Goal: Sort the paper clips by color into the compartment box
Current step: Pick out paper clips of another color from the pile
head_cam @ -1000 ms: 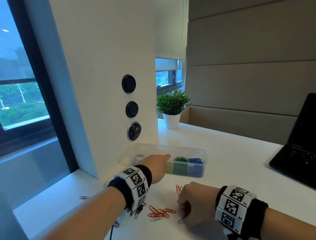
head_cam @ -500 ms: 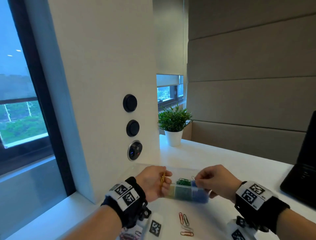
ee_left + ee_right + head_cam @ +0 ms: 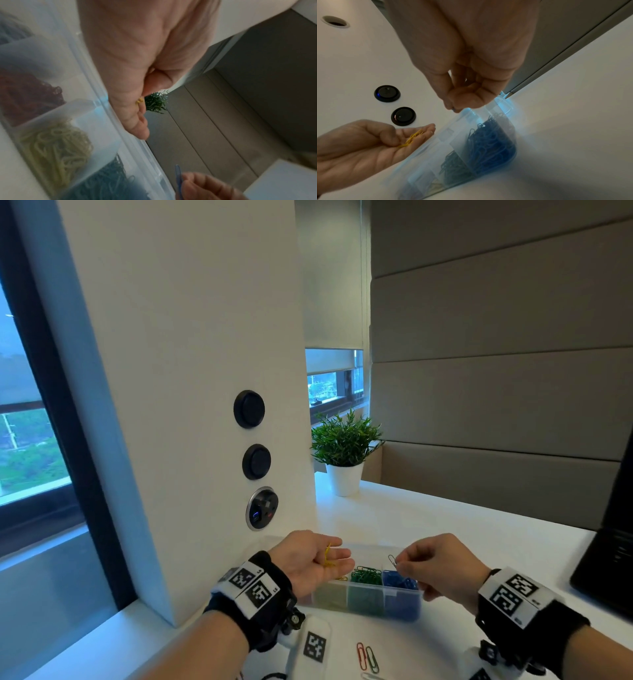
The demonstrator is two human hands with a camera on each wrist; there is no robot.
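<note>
The fingers [image 3: 407,564] of the right hand [image 3: 436,565] are curled and pinch a single blue paper clip [image 3: 392,560], which stands up from the fingertips just above the blue compartment at the right end of the compartment box [image 3: 400,601], right of centre in the lower part of the head view. In the left wrist view the same clip shows as a thin blue sliver at the bottom of the frame. The left hand [image 3: 313,561] is turned palm up with its fingers [image 3: 339,554] loosely extended, and a few yellow paper clips [image 3: 328,556] lie across them; the hand hovers over the left part of the box, above the yellow compartment. The clear box sits on the white tabletop [image 3: 462,529] at lower centre, with yellow clips [image 3: 330,594], green clips [image 3: 365,575] and blue clips [image 3: 400,580] side by side from left to right in its near row; the left wrist view also shows a compartment of red clips [image 3: 30,93] next to the yellow one. At the bottom edge of the head view, in front of the box, a red loose clip [image 3: 360,654] and a green loose clip [image 3: 372,659] lie side by side on the tabletop. Further back, at centre frame, stands a potted plant [image 3: 344,446] in a white pot.
</note>
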